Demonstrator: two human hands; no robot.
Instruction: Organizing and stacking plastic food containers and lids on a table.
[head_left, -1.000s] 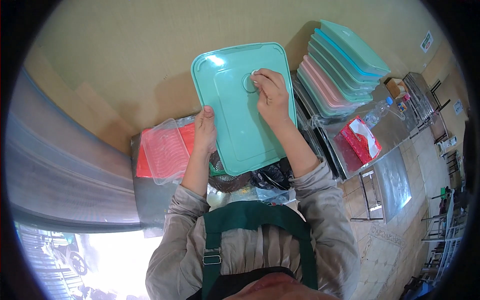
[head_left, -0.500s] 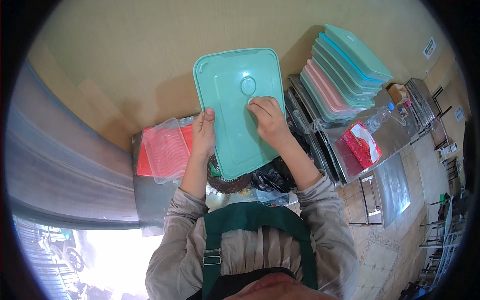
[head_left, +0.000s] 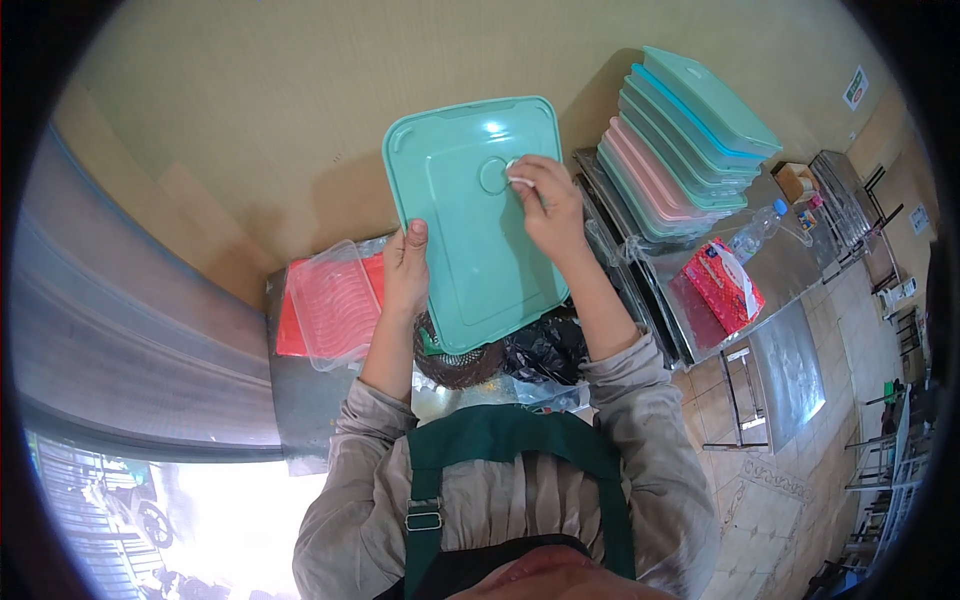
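I hold a mint plastic lid (head_left: 465, 260) raised and tilted over the counter. My left hand (head_left: 405, 265) is closed on its left edge, thumb on the face. My right hand (head_left: 546, 205) pinches a small white piece (head_left: 519, 180), perhaps tissue, against the lid beside an oval raised ring (head_left: 492, 175). Behind my left arm lie a clear pinkish ridged tray (head_left: 328, 310) and a red flat item (head_left: 292, 340). Under the lid are a dark mesh basket (head_left: 460, 370) and a black plastic bag (head_left: 540, 352).
At right, stacked mint, pink and blue lidded containers (head_left: 700, 120) stand near a red tissue box (head_left: 720, 285) and a plastic bottle (head_left: 752, 235). Farther right are a steel table (head_left: 785, 375) and metal furniture (head_left: 885, 460). A grey curtain (head_left: 150, 320) hangs at left.
My right hand moved down below the ring, then back up to its right side. The lid dropped slightly from its position a second ago. My left hand keeps its hold.
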